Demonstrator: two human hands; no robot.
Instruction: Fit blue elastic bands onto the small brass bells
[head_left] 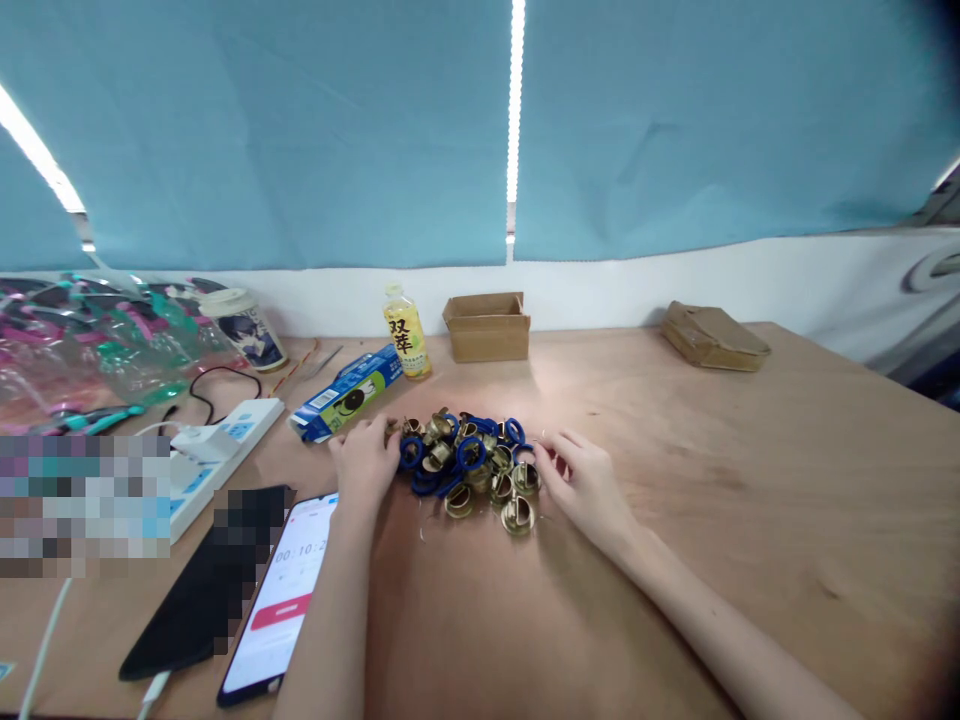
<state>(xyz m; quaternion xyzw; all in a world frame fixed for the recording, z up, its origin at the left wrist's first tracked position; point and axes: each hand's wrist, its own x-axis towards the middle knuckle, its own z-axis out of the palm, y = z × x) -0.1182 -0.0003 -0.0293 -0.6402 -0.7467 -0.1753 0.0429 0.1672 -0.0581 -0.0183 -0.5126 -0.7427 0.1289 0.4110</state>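
Observation:
A heap of brass-coloured round metal fittings [517, 514] and blue rings [472, 453] lies on the wooden table in front of me. At the heap's left edge is my left hand [367, 458], its fingers bent inward against the pieces. What its fingertips hold, if anything, is hidden. On the opposite side my right hand [577, 475] has thumb and fingers pinched together at the rim of a blue ring at the heap's edge. Thin wire-like bits lie around the pile.
Behind the heap stand an open cardboard box [490, 337], a yellow-labelled bottle [407, 338] and a blue carton [349, 393]. A phone [277, 600], a black flat device [202, 590] and a power strip [225, 455] lie left. A brown package [712, 337] sits far right.

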